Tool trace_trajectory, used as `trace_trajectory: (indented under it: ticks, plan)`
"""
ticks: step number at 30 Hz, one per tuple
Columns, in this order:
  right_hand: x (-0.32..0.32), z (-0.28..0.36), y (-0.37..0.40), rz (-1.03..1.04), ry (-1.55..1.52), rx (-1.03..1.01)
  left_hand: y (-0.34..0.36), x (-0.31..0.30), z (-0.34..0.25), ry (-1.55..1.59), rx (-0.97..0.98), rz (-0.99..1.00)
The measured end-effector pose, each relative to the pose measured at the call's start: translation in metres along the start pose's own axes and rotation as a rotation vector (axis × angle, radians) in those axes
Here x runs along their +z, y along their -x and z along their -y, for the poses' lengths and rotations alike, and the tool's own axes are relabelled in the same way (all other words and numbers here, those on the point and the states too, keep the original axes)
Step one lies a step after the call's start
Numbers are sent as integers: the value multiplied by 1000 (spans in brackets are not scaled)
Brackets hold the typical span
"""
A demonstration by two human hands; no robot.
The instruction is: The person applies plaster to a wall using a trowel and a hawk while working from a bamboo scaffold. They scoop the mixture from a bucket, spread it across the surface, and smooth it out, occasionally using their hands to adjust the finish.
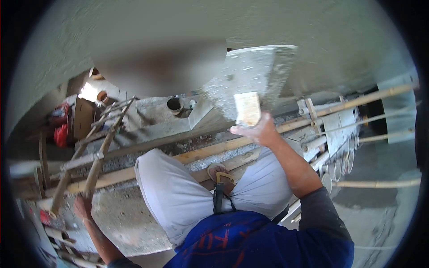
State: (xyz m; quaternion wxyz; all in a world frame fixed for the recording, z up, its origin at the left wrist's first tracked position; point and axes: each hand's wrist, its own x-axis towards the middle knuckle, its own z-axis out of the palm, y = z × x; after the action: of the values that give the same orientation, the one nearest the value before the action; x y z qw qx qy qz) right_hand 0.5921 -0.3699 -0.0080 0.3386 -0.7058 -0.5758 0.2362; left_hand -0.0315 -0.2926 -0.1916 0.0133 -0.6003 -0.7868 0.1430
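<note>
My right hand (258, 129) is closed at the near end of a plastering trowel (257, 67), around its pale block-like handle (248, 108). Wet grey plaster smears the broad flat blade, which is held up close to the plastered surface (330, 49). Down at the left, my left hand (83, 207) is closed on a rail of a wooden ladder (94, 172); its fingers show only in part. A pale, blurred shape (165, 67) close to the camera covers part of the upper view.
Long bamboo poles (371, 97) and planks (214, 149) run across below me. A dark bucket (175, 105) stands on the lower floor, near a sheet-like panel (200, 114). Red items (60, 135) lie at far left. Several round containers (337, 169) line the right.
</note>
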Motion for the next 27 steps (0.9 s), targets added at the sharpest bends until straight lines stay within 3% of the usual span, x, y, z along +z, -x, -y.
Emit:
trace_trajectory:
  ticks: [2, 5, 8, 10, 12, 14, 16, 19, 21, 22, 24, 26, 27]
  plan:
    - [-4, 4, 2, 77, 17, 31, -3, 4, 2, 14, 26, -3]
    - [-5, -9, 0, 49, -13, -67, -13, 27, 15, 11, 46, -44]
    - [-6, -11, 0, 0, -80, -62, 0, -11, -6, -27, 51, 27]
    - [-8, -6, -1, -20, -55, -103, -10, 8, 0, -6, 17, 13]
    - [-10, -3, -1, -23, -60, -106, 2, -13, -9, 25, -4, 13]
    - [-14, -1, 1, -31, -70, -111, 17, -63, -35, -97, 30, 167]
    - [-14, 2, 0, -34, -82, -124, 16, -65, -36, -119, 75, 165]
    - [-17, 5, -1, 59, -64, -32, -18, 26, 17, -77, 95, 16]
    - [-19, 25, 0, 20, -144, 117, -20, 40, 24, -123, 72, -41]
    - [-17, 22, 1, -14, -92, 175, -17, 41, 23, -120, 60, -115]
    - [-12, 15, 4, -65, -150, 251, -11, 29, 14, -82, 41, -81]
    - [-16, 15, 3, -58, 3, 268, -1, -4, -5, -13, -15, -24]
    - [-14, 21, 3, -128, 11, 159, -7, 6, 0, 8, -56, -7]
